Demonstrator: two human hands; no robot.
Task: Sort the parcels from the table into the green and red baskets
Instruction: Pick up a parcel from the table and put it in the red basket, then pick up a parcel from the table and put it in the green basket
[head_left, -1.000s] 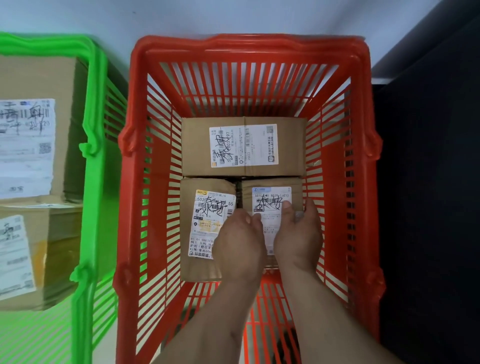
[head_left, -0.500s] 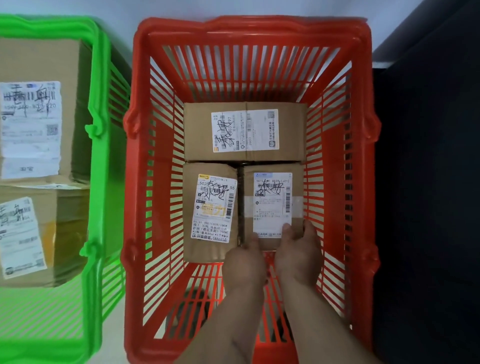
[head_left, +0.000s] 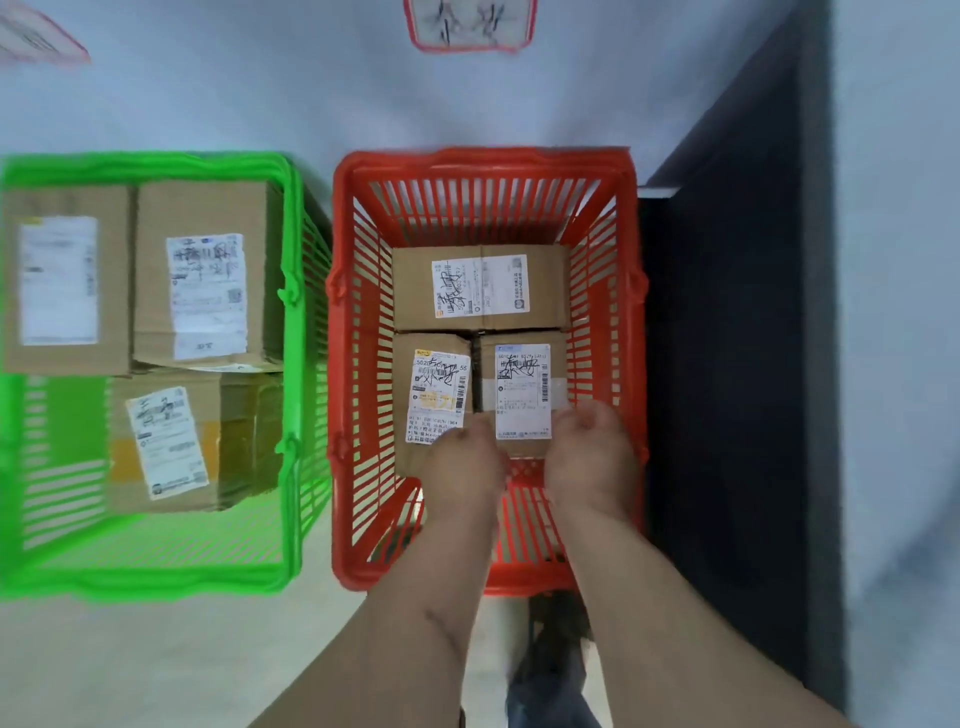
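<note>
Both hands, the left hand (head_left: 465, 460) and right hand (head_left: 589, 457), hang loosely curled and hold nothing, just below the small brown cardboard parcel with a white label (head_left: 522, 395). It lies flat at centre frame in the red slatted plastic basket (head_left: 358, 364), beside two more; the green plastic basket (head_left: 291, 364) sits left.

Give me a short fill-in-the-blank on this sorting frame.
1. The red basket holds ___ parcels.
2. The green basket stands to the ___ of the red one in the picture.
3. Both hands, left hand and right hand, are over the ___ basket.

Missing words: three; left; red
</note>
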